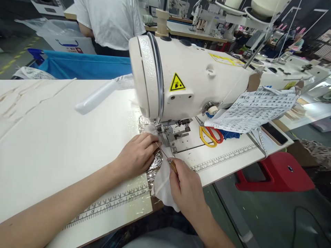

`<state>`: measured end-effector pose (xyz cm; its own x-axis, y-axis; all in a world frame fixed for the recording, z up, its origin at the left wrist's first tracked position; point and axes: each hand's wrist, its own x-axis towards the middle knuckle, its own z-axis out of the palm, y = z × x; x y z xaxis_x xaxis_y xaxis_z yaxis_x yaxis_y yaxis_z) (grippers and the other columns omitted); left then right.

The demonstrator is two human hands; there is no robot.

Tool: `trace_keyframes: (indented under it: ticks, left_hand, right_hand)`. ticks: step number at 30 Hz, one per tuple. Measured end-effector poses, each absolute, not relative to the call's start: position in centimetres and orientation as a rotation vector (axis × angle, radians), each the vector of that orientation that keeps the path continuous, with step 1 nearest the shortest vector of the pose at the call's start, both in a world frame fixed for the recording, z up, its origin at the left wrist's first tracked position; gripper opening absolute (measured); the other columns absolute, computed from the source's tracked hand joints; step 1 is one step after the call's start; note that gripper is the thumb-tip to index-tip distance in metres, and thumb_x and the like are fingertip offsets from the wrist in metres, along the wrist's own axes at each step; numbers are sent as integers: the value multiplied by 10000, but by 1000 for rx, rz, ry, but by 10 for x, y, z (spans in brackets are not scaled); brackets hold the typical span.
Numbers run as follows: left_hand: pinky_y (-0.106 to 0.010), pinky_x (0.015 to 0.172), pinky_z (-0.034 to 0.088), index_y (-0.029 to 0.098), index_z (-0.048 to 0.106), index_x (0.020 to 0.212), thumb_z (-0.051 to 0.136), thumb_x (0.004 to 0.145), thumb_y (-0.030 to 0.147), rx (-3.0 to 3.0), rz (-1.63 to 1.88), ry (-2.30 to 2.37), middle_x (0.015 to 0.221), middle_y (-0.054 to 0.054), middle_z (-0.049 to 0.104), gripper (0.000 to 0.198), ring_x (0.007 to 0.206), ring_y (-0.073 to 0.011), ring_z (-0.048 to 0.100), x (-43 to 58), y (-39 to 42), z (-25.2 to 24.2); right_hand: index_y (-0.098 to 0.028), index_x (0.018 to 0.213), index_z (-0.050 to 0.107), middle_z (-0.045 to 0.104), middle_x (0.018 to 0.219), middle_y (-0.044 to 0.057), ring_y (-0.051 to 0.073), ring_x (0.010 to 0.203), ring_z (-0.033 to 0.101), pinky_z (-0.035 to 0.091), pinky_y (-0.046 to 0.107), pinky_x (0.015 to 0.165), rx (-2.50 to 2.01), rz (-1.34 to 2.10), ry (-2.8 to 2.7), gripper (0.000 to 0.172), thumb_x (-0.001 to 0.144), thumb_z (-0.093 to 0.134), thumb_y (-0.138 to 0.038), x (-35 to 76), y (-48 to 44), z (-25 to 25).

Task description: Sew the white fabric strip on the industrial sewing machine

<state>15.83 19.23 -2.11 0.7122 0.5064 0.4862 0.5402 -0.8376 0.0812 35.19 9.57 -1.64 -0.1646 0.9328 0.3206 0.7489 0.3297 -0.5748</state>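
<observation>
White cloth (165, 187) reaches the sewing machine (191, 69), near part apparently unsewn; left hand (138, 153) pressing, fingers together; right hand (187, 186) gripping an awl (172, 166).

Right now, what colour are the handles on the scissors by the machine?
One yellow handle, one red handle, best seen in the head view.

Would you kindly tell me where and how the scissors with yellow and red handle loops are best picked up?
Probably by the yellow handle loop, from the near side: the grey blades point away toward the white sewing machine, the loops lie nearest, and white paper hangs close to the red loop.
</observation>
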Motion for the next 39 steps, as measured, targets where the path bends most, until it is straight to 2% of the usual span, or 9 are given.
trace_keyframes:
  ticks: [7,12,16,20,25,29,32,36,39]
  left_hand:
    - [-397,737,547,59,617,1201,364,996,162,-2729,-617,-930,1162,-171,621,342,998,-275,599,159,195,-23]
    - [-418,783,550,50,586,1283,380,966,166,-2741,-572,-996,1187,-181,596,395,1044,-295,570,158,197,-28]
    - [-432,839,556,63,587,1275,383,972,174,-2801,-654,-1021,1196,-175,581,382,1045,-283,564,156,202,-29]
    - [-412,847,569,61,637,1130,401,984,181,-2836,-666,-977,1104,-173,591,302,980,-263,558,162,207,-21]
    - [-370,614,531,128,628,829,303,979,78,-2737,-385,-1146,904,-145,604,362,785,-250,520,175,212,-11]
    - [-342,640,539,142,653,884,372,1030,251,-2741,-657,-1343,928,-115,645,335,828,-234,576,173,217,-17]
    - [-343,722,550,163,671,852,450,998,387,-2840,-965,-1472,896,-84,664,347,843,-220,608,166,224,-22]
    - [-346,790,540,185,685,812,490,943,444,-2942,-1153,-1600,867,-60,670,350,847,-211,619,161,228,-21]
    - [-353,810,536,193,694,818,507,920,430,-2978,-1199,-1650,898,-55,684,319,863,-214,624,160,229,-19]
  right_hand:
    - [-126,1146,596,717,995,113,247,854,702,531,314,685,-1430,378,-1966,269,989,378,-136,352,104,-20]
    - [-152,1147,611,707,1019,95,220,930,690,538,293,764,-1303,565,-1854,251,1008,402,-166,353,106,-17]
    - [-180,1159,627,701,942,46,182,856,684,532,258,766,-1173,739,-1752,239,998,450,-179,346,105,-5]
    - [-186,1126,635,656,847,21,161,757,636,519,251,740,-939,712,-1823,243,973,449,-162,329,104,12]
    - [-192,1193,585,663,859,23,160,766,637,525,251,731,-826,624,-1906,282,1010,372,-168,312,97,18]
    - [-172,1197,575,685,909,56,169,760,652,526,256,692,-954,578,-1844,246,1036,391,-205,320,84,7]
    - [-147,1209,574,714,961,84,173,732,678,511,253,637,-1228,569,-1784,242,1063,410,-247,337,84,-5]
    - [-84,1229,568,729,947,121,236,704,697,480,305,564,-1509,299,-1837,311,1060,363,-247,351,100,-18]
    - [-99,1194,594,736,978,120,246,741,711,481,315,549,-1538,164,-1900,307,1043,345,-196,351,112,-22]
